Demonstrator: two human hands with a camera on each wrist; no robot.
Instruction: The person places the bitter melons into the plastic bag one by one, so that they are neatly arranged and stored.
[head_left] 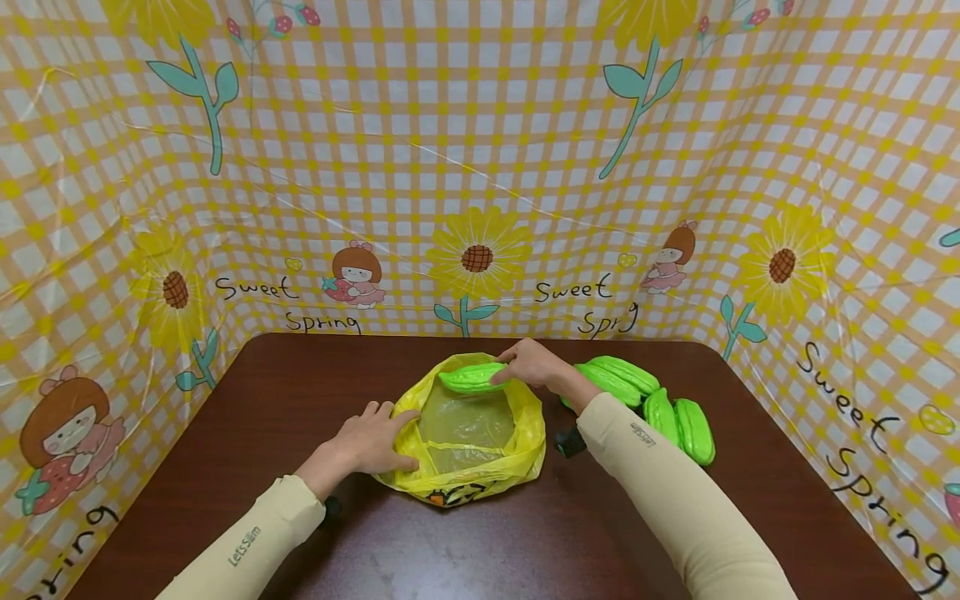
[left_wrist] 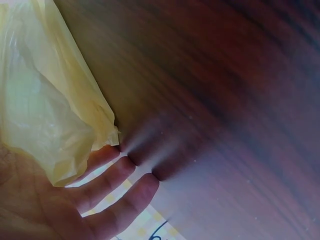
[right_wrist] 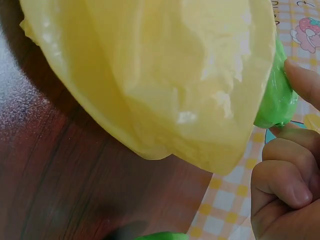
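Note:
A yellow plastic bag (head_left: 528,433) stands on the table with its wide mouth facing up. My left hand (head_left: 367,439) rests on its left rim, thumb and index finger reaching over the edge. In the left wrist view, other fingers (left_wrist: 125,205) stretch out beneath the bag's side. At the far rim, my right hand (head_left: 530,364) pinches one end of a bright green, ridged bitter melon (head_left: 468,378), held level over the mouth. The right wrist view has this bitter melon (right_wrist: 280,95) partly hidden behind the bag, between thumb and index finger; the other fingers are curled.
Several more green bitter melons (head_left: 678,425) lie on the table to the right of the bag, partly behind my right forearm. The dark brown table (head_left: 300,375) is enclosed at the back and sides by a checked, flower-printed cloth (head_left: 480,167).

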